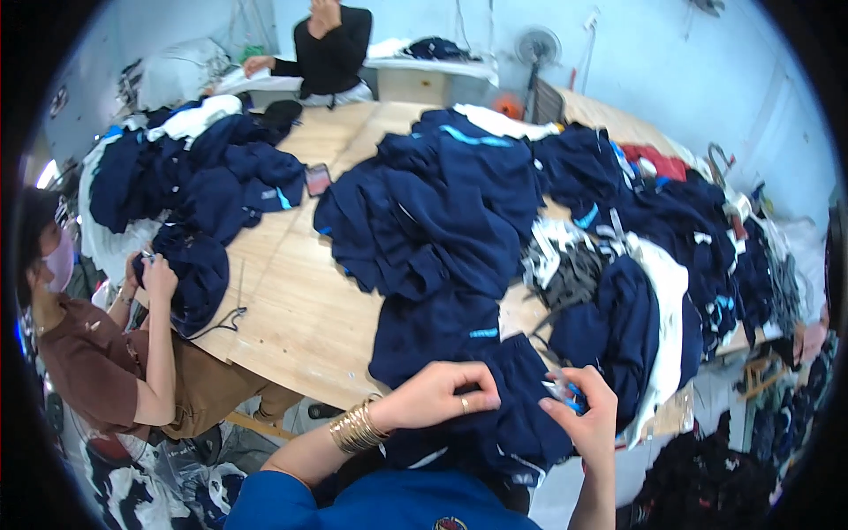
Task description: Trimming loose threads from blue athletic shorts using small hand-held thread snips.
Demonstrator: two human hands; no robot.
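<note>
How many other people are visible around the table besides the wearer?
2. One person in a brown top sits at the table's left edge handling a navy garment; another in a black top stands at the far end. Others may be out of frame.

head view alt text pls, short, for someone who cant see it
The person's left hand pinches a navy garment while the right hand holds a small blue tool. More navy clothes are heaped on the wooden table; two other people work nearby.

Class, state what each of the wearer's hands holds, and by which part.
Left hand pinches the navy garment by its edge; right hand holds a small blue-handled tool, seemingly thread snips.
</note>
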